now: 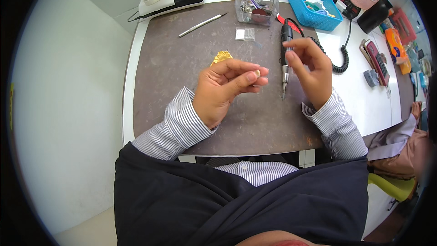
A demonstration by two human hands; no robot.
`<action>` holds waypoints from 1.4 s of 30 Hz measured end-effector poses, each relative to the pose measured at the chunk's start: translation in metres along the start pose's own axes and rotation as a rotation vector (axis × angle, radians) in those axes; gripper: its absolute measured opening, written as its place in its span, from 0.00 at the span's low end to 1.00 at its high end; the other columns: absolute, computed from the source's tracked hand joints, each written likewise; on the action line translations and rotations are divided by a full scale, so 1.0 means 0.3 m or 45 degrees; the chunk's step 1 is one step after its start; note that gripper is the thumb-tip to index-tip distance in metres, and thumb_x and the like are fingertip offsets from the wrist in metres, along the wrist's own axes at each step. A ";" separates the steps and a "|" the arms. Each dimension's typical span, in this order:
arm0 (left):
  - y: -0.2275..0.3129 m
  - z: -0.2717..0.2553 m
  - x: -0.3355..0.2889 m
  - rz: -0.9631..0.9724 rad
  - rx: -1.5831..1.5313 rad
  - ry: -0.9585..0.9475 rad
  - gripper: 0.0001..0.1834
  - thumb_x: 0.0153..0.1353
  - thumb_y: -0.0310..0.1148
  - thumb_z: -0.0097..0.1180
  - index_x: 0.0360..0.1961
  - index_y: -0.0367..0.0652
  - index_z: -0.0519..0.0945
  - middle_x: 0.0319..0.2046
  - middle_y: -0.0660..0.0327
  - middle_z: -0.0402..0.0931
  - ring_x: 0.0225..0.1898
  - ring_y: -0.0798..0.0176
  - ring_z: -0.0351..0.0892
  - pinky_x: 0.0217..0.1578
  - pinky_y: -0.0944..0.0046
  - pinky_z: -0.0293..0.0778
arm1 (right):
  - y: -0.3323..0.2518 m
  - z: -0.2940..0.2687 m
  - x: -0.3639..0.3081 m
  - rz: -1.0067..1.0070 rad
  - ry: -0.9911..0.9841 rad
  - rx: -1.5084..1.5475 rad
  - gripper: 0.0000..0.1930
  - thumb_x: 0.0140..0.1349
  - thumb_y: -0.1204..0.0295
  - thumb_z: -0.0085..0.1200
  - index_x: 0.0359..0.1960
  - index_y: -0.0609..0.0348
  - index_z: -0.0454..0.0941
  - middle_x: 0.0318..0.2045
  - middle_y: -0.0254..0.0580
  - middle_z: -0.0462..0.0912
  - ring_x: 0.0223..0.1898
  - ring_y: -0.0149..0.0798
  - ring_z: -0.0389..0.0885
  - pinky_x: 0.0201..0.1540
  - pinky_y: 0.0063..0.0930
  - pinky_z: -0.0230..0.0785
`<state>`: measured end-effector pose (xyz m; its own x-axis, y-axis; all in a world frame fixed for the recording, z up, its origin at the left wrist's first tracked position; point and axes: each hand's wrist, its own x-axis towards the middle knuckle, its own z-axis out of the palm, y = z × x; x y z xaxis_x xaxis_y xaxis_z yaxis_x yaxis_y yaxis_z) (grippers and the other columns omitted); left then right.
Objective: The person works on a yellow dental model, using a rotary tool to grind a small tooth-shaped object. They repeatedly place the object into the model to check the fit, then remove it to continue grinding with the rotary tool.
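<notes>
Frame centre, grey mat (182, 109): small yellowish piece (257, 72) pinched between thumb and fingertips of left hand (223, 89), fingers closed tight on it; piece too small for axis to be told. Gold part (222, 56) seen just behind knuckles. Right of centre: rotary handpiece (285, 59) gripped pen-style in right hand (312, 70), long axis near-vertical in frame, tip pointing down. Judgement: grinding best done with wrists braced on mat, tip brought lightly to piece.

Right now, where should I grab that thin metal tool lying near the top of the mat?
Grip the thin metal tool around its bare middle shaft, coming straight down from above. It lies flat and diagonal on the brown mat, apart from other things, pointed tip toward the clear container.
</notes>
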<state>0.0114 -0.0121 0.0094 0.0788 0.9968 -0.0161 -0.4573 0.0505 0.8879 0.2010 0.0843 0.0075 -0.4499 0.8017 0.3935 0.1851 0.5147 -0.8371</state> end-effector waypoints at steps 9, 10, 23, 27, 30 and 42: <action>-0.011 0.021 -0.011 -0.089 -0.103 -0.045 0.04 0.57 0.23 0.53 0.33 0.35 0.74 0.37 0.51 0.76 0.42 0.62 0.78 0.45 0.65 0.76 | -0.091 0.053 -0.065 -0.511 -0.191 -0.165 0.14 0.44 0.82 0.62 0.35 0.63 0.76 0.34 0.39 0.71 0.26 0.28 0.73 0.27 0.19 0.68; -0.011 0.020 -0.012 -0.083 -0.066 -0.040 0.04 0.57 0.23 0.53 0.33 0.35 0.74 0.37 0.51 0.76 0.41 0.62 0.78 0.44 0.65 0.76 | -0.091 0.057 -0.069 -0.517 -0.194 -0.177 0.14 0.44 0.82 0.62 0.35 0.63 0.76 0.33 0.39 0.70 0.26 0.28 0.73 0.27 0.19 0.68; 0.051 -0.018 0.005 0.539 1.997 0.296 0.33 0.45 0.40 0.65 0.50 0.36 0.67 0.47 0.51 0.64 0.47 0.53 0.67 0.47 0.57 0.65 | -0.049 0.034 -0.037 0.290 -0.014 0.717 0.09 0.56 0.77 0.54 0.39 0.65 0.72 0.36 0.41 0.75 0.35 0.31 0.76 0.38 0.23 0.70; 0.029 -0.057 0.031 0.251 2.171 0.193 0.36 0.44 0.40 0.65 0.53 0.39 0.64 0.49 0.49 0.59 0.51 0.49 0.61 0.51 0.56 0.61 | -0.019 0.007 -0.012 0.346 0.038 0.932 0.10 0.56 0.78 0.53 0.40 0.64 0.71 0.37 0.42 0.75 0.38 0.33 0.75 0.43 0.26 0.68; 0.003 -0.106 0.053 0.425 2.035 0.030 0.35 0.44 0.39 0.65 0.53 0.40 0.64 0.50 0.49 0.57 0.53 0.48 0.59 0.52 0.55 0.60 | -0.016 0.011 -0.004 0.292 0.029 1.003 0.11 0.56 0.78 0.53 0.41 0.63 0.71 0.37 0.42 0.75 0.40 0.33 0.75 0.44 0.27 0.69; 0.006 -0.132 0.075 0.346 1.775 -0.109 0.41 0.38 0.41 0.69 0.54 0.41 0.63 0.46 0.53 0.67 0.50 0.53 0.68 0.51 0.59 0.65 | -0.018 -0.026 0.011 0.629 -0.002 1.332 0.12 0.57 0.77 0.52 0.42 0.65 0.69 0.41 0.46 0.75 0.43 0.31 0.76 0.48 0.19 0.71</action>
<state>-0.0226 0.0129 -0.0076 0.2070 0.9559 0.2081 0.7622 -0.2909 0.5783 0.2054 0.0866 0.0163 -0.5314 0.8446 -0.0644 -0.4724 -0.3586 -0.8051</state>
